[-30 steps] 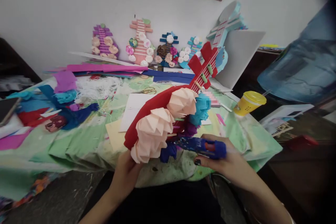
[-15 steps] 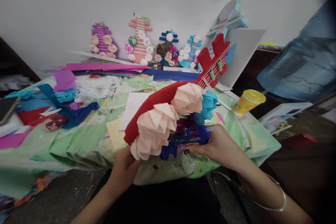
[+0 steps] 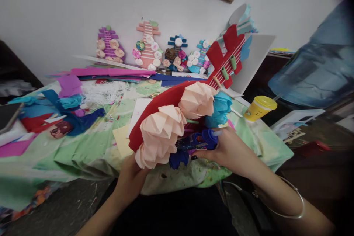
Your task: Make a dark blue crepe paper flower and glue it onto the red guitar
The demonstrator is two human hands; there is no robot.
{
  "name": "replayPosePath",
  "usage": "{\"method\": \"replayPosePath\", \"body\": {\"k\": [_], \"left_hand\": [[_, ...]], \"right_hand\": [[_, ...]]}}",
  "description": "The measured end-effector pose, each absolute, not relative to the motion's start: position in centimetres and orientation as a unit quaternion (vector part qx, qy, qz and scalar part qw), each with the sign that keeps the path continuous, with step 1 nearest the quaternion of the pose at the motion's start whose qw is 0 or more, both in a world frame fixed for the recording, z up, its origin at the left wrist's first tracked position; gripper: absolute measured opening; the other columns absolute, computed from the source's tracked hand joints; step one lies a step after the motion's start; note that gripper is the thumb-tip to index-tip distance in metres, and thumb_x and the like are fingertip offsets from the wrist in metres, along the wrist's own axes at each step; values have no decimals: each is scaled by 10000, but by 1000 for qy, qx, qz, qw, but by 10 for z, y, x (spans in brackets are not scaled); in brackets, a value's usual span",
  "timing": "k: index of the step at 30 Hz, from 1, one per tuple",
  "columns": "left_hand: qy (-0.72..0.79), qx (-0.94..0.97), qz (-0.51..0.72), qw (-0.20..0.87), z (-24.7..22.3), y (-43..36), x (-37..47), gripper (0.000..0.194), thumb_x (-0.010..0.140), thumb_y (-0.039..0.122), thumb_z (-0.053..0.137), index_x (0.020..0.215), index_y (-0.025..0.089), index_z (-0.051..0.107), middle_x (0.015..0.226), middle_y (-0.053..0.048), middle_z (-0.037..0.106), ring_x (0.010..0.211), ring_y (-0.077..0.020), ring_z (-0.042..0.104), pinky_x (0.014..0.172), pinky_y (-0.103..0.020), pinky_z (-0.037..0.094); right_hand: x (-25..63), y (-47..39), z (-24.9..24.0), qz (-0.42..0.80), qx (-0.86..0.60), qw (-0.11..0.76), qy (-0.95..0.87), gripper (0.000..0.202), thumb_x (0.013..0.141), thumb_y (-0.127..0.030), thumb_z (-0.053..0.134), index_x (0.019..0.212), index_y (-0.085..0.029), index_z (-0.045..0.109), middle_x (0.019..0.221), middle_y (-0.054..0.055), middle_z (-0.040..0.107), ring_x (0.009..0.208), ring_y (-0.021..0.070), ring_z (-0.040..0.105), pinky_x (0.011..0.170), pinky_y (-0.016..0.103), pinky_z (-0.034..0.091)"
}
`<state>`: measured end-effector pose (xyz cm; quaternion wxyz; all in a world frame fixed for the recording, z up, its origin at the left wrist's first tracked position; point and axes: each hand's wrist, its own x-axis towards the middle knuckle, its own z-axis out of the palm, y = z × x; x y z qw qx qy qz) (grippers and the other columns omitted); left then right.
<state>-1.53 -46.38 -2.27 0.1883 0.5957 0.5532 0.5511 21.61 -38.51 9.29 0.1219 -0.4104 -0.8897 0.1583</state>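
Observation:
My left hand (image 3: 134, 175) grips the lower end of a red paper guitar (image 3: 163, 97), its fingers partly hidden beneath the body. The guitar is tilted, its neck pointing up to the right. Large peach paper flowers (image 3: 163, 127) cover its front, with a light-blue flower (image 3: 219, 110) on the right and a dark-blue one (image 3: 178, 159) low down. My right hand (image 3: 221, 149) is closed round a blue hot glue gun (image 3: 203, 140), a clear glue stick showing at its back. The gun's nozzle points left, hidden among the flowers.
Several finished paper guitars (image 3: 148, 46) lean against the wall. Paper scraps (image 3: 69, 85) and white shredded strands (image 3: 103, 92) lie on the left of the green cloth (image 3: 94, 151). A yellow lidded cup (image 3: 260, 108) stands at the right, near a large blue water bottle (image 3: 306, 70).
The guitar's neck has risen and swung slightly right. My right hand and the glue gun have shifted a little left and up. The left hand keeps its hold.

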Motion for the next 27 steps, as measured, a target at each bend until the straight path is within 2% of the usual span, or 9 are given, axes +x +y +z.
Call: {"method": "replayPosePath", "body": {"k": [4,7,14,20,23,27], "left_hand": [[561,587,549,198,-24,-464,-15,143,756,208,582,826,147,690,791,-37,716,680,-159,636,635,-226,501],[569,579,542,216,-21,-466,-12,147,753,229,580,745,148,703,782,-47,717,685,-167,638,653,-242,507],[576,523,561,283,-5,-466,-1,203,705,307,593,617,159,701,723,-76,717,662,-211,650,609,-286,538],[576,461,592,326,-1,-464,4,171,636,338,661,658,178,716,640,-55,695,580,-212,625,554,-295,538],[572,435,605,344,-2,-464,6,209,617,349,684,717,170,720,690,-64,708,615,-223,639,566,-299,541],[572,434,596,358,-6,-465,5,203,629,355,686,689,162,708,702,-70,711,612,-222,644,600,-316,546]], "right_hand": [[216,-388,97,159,-417,99,-890,229,764,-428,636,784,-205,685,702,32,663,596,143,559,551,245,400],[216,-389,99,150,-421,94,-890,231,761,-421,641,776,-193,675,702,35,657,596,138,550,550,240,392],[221,-386,97,143,-414,96,-894,206,756,-401,648,777,-197,668,694,29,657,596,138,555,549,242,393],[225,-382,93,136,-401,117,-898,195,753,-403,650,771,-209,664,688,21,656,582,141,557,526,248,387],[226,-382,94,128,-395,121,-902,188,752,-400,653,767,-213,664,682,17,653,576,136,551,525,247,381],[225,-382,96,115,-399,107,-903,195,758,-408,644,755,-214,663,676,12,649,565,131,540,519,246,365]]}}
